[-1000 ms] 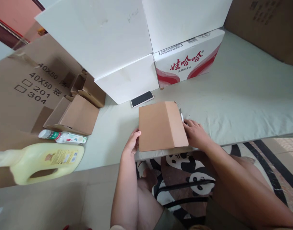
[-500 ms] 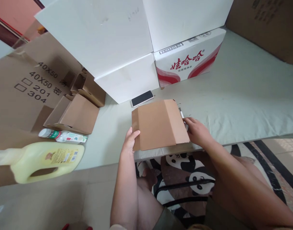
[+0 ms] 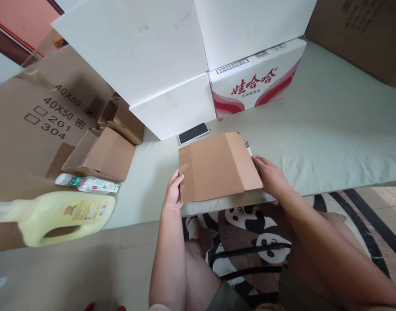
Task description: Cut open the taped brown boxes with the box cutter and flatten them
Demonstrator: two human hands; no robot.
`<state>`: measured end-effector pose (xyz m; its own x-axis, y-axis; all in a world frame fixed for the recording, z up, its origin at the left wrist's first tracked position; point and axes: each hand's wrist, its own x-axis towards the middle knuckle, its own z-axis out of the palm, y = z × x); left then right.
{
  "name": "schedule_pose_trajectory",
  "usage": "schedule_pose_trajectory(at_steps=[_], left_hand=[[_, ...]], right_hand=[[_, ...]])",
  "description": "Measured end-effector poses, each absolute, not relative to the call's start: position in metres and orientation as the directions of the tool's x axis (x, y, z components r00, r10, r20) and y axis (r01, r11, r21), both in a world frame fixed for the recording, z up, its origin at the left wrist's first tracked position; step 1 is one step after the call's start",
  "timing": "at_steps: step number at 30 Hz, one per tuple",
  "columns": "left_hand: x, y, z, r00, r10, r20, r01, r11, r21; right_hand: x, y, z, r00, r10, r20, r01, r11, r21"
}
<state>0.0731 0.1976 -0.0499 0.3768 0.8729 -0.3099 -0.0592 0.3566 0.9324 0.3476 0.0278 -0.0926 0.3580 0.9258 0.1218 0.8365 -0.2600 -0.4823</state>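
Note:
A brown piece of creased cardboard (image 3: pixel 214 166), with a fold line near each end, is held at the table's front edge. My left hand (image 3: pixel 173 190) grips its left end, fingers bent round the edge. At the right end, my right hand (image 3: pixel 272 177) has its fingers curled against the cardboard's edge, with the fingertips partly hidden. A small white and dark item (image 3: pixel 248 148) shows just past the far right corner, mostly covered, and I cannot make out its kind. Beyond the cardboard lies a phone (image 3: pixel 193 133), its dark screen up.
White cartons (image 3: pixel 175 106) and a red-and-white carton (image 3: pixel 253 88) stand at the back. Small open cardboard boxes (image 3: pixel 110 153), a small bottle (image 3: pixel 87 183) and a large yellow jug (image 3: pixel 68 216) sit on the left. A big brown carton (image 3: pixel 363 39) stands back right.
The cardboard has shifted slightly right and its right end has tilted. My right hand moved right with it, while my left thumb slid back toward the left edge.

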Motion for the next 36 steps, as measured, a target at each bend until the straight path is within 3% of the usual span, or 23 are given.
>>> schedule_pose_trajectory(at_steps=[4,7,12,16,25,28,32,36], left_hand=[[0.072,0.196,-0.051,0.349,0.886,-0.306,-0.089,0.356,0.930],[0.072,0.193,-0.051,0.374,0.874,-0.311,-0.109,0.374,0.921],[0.074,0.193,-0.050,0.384,0.883,-0.272,-0.101,0.333,0.938],[0.073,0.197,-0.051,0.321,0.923,-0.213,-0.180,0.281,0.943],[0.076,0.193,-0.056,0.393,0.861,-0.323,-0.127,0.399,0.908],[0.077,0.194,-0.059,0.382,0.871,-0.309,-0.110,0.375,0.920],[0.077,0.197,-0.065,0.285,0.922,-0.262,-0.094,0.299,0.950],[0.076,0.201,-0.073,0.110,0.972,-0.206,-0.053,0.212,0.976]], right_hand=[[0.349,0.029,-0.097,0.426,0.903,0.062,0.818,-0.355,-0.453],[0.351,0.028,-0.099,0.404,0.913,0.066,0.830,-0.335,-0.445],[0.350,0.029,-0.092,0.230,0.947,0.225,0.750,-0.025,-0.661],[0.341,0.027,-0.083,0.092,0.970,0.224,0.590,0.128,-0.797],[0.328,0.033,-0.089,0.223,0.963,0.152,0.490,0.024,-0.871],[0.329,0.035,-0.089,0.342,0.930,0.134,0.493,-0.056,-0.869],[0.329,0.035,-0.089,0.507,0.855,0.111,0.437,-0.145,-0.888],[0.326,0.035,-0.084,0.467,0.873,0.138,0.504,-0.135,-0.853]])
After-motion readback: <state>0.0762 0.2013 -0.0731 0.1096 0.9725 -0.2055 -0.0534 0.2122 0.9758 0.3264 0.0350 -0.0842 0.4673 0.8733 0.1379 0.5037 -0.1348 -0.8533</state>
